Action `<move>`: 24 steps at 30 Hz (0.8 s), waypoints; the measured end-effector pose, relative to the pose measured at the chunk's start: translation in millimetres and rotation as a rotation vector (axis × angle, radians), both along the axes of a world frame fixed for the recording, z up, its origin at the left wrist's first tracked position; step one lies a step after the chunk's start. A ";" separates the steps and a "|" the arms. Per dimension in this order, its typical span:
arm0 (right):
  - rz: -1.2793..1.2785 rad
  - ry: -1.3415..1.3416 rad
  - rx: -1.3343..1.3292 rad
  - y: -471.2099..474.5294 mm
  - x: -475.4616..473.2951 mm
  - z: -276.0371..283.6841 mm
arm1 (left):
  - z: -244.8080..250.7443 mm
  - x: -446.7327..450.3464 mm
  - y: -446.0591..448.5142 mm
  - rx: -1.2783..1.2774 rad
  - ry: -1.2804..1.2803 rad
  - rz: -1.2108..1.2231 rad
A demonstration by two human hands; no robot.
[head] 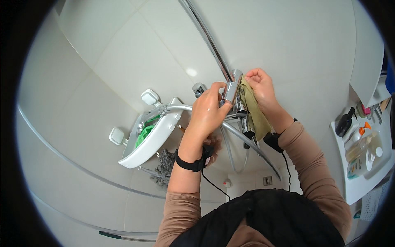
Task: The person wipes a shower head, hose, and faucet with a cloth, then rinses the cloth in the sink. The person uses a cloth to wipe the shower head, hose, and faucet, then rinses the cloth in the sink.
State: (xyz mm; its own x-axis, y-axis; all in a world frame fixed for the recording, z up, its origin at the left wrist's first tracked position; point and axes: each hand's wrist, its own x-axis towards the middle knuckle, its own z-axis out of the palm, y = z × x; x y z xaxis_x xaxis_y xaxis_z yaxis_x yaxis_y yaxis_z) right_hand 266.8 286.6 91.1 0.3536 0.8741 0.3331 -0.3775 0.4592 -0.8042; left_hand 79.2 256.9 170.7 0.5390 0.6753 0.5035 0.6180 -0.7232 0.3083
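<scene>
My left hand (207,112) grips a chrome cylindrical fitting (232,87) at the lower end of a shower riser pipe (213,43), with its fingers on the near side. Just right of the fitting, my right hand (261,86) pinches the top of an olive-green cloth (255,114). The cloth hangs down against the chrome fixtures, and its upper edge touches the fitting. A chrome knob (199,89) shows left of my left hand. The grey shower hose (239,133) passes behind my left hand and curves down to the right. Part of the fixture is hidden by my hand and the cloth.
A white corner shelf (154,145) holding green items is on the left wall, with mesh sponges (165,163) hanging beneath. On the right, several bottles stand on a white washbasin (345,182). A floor drain (268,181) lies below, near a small bottle (227,183).
</scene>
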 end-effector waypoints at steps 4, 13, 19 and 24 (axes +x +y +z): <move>-0.052 0.049 0.045 7.4 -8.0 9.4 | 8.0 -1.4 -1.2 -0.063 -0.059 -0.017; 0.102 0.154 0.110 -2.4 -11.2 26.8 | 3.3 6.4 1.4 0.136 -0.098 -0.122; 0.039 0.074 0.109 -12.1 -15.3 27.0 | 2.7 5.7 4.5 0.154 -0.091 -0.119; -0.064 0.157 0.193 2.9 -15.1 29.7 | 1.8 7.4 2.8 0.132 -0.084 -0.116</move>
State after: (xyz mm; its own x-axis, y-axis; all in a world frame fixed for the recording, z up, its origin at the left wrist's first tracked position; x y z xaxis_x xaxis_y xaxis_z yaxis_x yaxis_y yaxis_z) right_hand 251.7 289.6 120.8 0.4664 0.7741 0.4280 -0.4564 0.6251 -0.6332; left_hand 86.5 259.7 172.5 0.5617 0.5364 0.6299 0.5048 -0.8254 0.2527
